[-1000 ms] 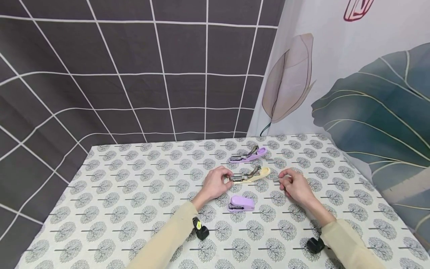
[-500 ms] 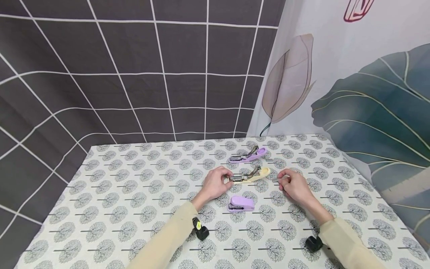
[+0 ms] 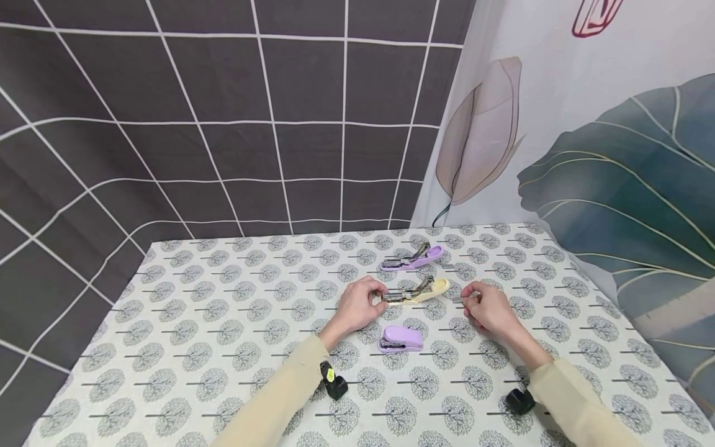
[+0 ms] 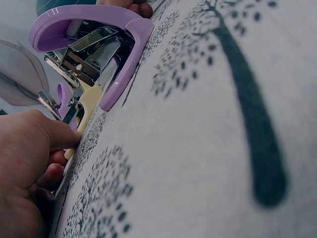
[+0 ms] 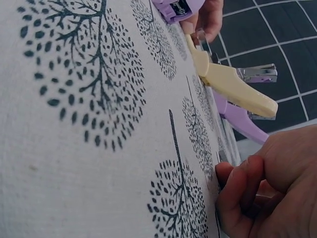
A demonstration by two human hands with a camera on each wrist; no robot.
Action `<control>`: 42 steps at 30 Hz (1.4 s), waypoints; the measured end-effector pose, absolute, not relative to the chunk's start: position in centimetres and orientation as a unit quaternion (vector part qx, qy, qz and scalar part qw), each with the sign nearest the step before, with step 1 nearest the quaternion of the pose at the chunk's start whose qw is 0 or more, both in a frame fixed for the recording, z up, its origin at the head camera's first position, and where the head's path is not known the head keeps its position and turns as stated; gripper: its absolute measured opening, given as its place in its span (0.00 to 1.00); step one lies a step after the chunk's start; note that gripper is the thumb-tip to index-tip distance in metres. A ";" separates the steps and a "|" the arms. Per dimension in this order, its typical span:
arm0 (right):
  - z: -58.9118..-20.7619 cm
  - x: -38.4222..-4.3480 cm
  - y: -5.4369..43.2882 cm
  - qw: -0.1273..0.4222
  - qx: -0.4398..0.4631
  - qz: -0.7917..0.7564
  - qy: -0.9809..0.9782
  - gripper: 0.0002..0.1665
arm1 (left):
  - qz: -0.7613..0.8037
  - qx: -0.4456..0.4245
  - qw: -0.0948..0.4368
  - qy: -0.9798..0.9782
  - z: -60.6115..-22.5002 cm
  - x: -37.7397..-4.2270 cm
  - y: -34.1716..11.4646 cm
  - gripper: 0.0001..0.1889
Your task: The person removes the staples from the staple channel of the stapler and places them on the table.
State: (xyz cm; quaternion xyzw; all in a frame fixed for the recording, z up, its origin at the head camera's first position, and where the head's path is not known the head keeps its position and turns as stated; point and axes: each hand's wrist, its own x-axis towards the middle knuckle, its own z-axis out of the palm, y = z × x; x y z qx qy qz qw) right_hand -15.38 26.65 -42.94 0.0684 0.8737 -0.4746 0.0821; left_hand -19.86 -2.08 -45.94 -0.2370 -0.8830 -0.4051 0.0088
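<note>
A yellow stapler lies opened out on the table, its metal magazine exposed. My left hand pinches its left end between thumb and fingers. To the stapler's right, my right hand has its fingers drawn together, pinching a small grey staple strip that is mostly hidden by the fingertips. The right wrist view shows these curled fingers low beside the cloth. Nearer to me stands a closed purple stapler, also large in the left wrist view.
Behind the yellow stapler lies a second purple stapler, opened out, with another grey staple strip by its right end. A tree-patterned cloth covers the table. A dark gridded curtain hangs behind.
My right hand has shifted very slightly left, and less of the staple strip shows past its fingertips. The left hand and the staplers have stayed put.
</note>
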 end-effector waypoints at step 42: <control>-43.0 -13.8 27.4 0.076 0.103 -0.518 0.846 0.13 | -0.405 -0.226 0.003 -0.886 -45.9 -19.8 -2.1 0.14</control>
